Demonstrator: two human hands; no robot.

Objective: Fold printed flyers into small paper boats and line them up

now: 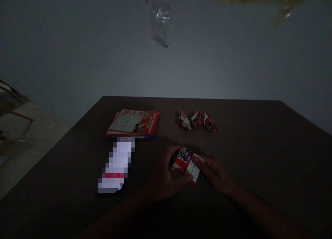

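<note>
Between my two hands is a folded paper flyer [183,166], red with a picture on one part and pale with small print on the other. My left hand [166,178] grips its left and lower edges, thumb along the near side. On the right, my right hand [214,171] pinches the pale part, its thumb on top and the other fingers mostly hidden below. Beyond the hands, three small folded paper pieces [196,120] in the same red and white stand in a row on the table.
A stack of red and white printed flyers [127,123] lies at the back left of the dark table [249,128]. Nearer me is a phone [115,166] with a bright, pixelated screen. Clear plastic [160,21] hangs on the wall behind.
</note>
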